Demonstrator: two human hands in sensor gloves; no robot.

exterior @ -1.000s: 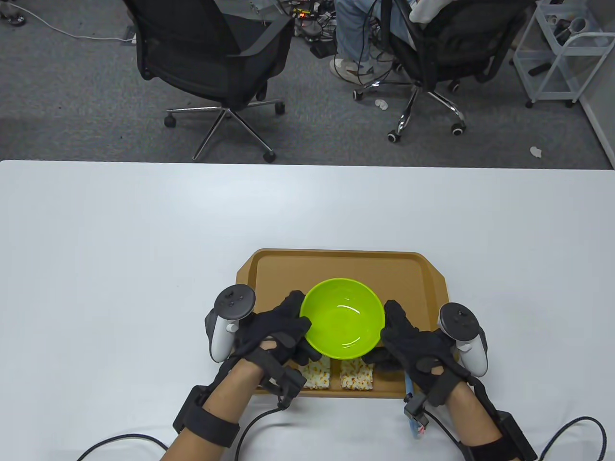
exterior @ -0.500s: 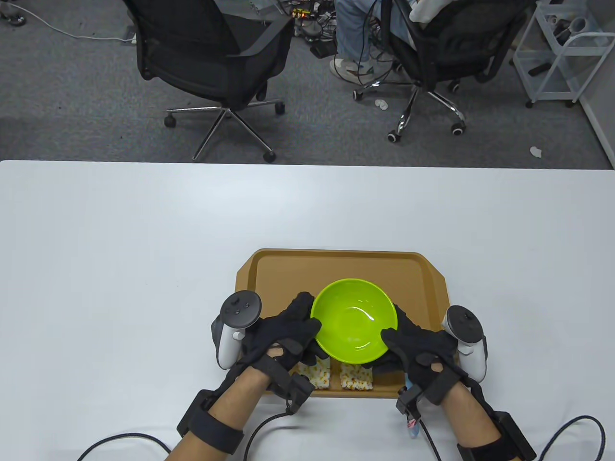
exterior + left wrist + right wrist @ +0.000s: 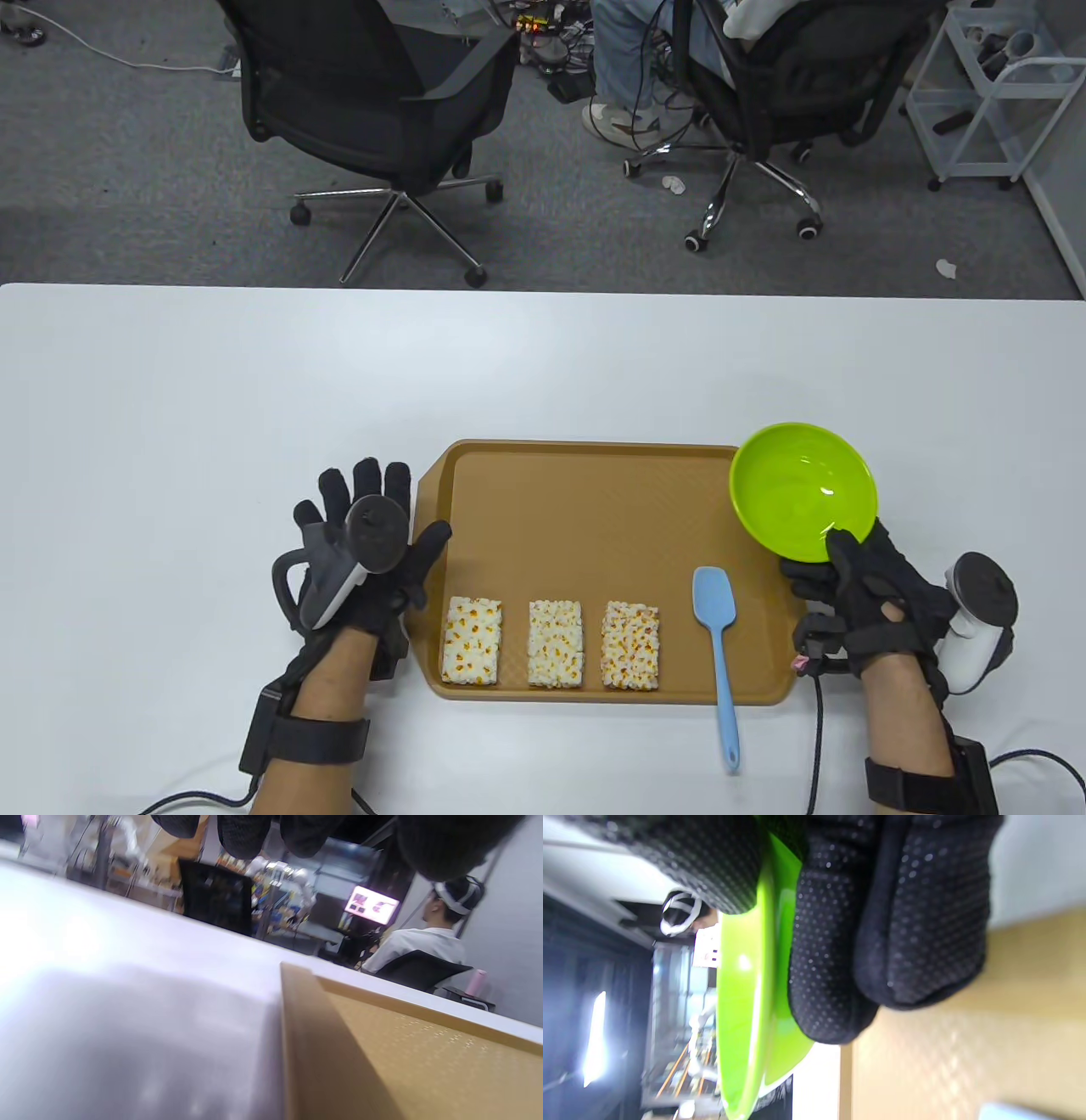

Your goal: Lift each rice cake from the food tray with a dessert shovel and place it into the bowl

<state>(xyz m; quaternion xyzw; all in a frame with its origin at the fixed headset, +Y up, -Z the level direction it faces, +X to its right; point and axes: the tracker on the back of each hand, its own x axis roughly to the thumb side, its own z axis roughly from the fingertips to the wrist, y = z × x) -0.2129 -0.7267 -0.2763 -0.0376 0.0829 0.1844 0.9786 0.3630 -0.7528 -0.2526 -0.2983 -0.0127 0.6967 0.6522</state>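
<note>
Three rice cakes [image 3: 472, 641] [image 3: 556, 643] [image 3: 630, 645] lie in a row along the near edge of the brown food tray [image 3: 594, 509]. The light blue dessert shovel [image 3: 719, 649] lies to their right, its handle sticking over the tray's near rim. My right hand [image 3: 840, 569] grips the lime green bowl [image 3: 802, 492] by its near rim, thumb inside, over the tray's right edge; in the right wrist view the bowl [image 3: 746, 993] is pinched between my fingers [image 3: 882, 921]. My left hand [image 3: 365, 526] rests with fingers spread flat on the table just left of the tray [image 3: 382, 1052].
White table [image 3: 254, 382] stretches far and left. Beyond its far edge stand two black office chairs [image 3: 373, 102] [image 3: 764, 93], a seated person's legs [image 3: 632, 59] and a white cart [image 3: 984, 102]. Glove cables trail off the near edge.
The bowl moved from the tray's near middle to its right edge, now held by my right hand alone. My left hand let go and moved left. The rice cakes and shovel are uncovered.
</note>
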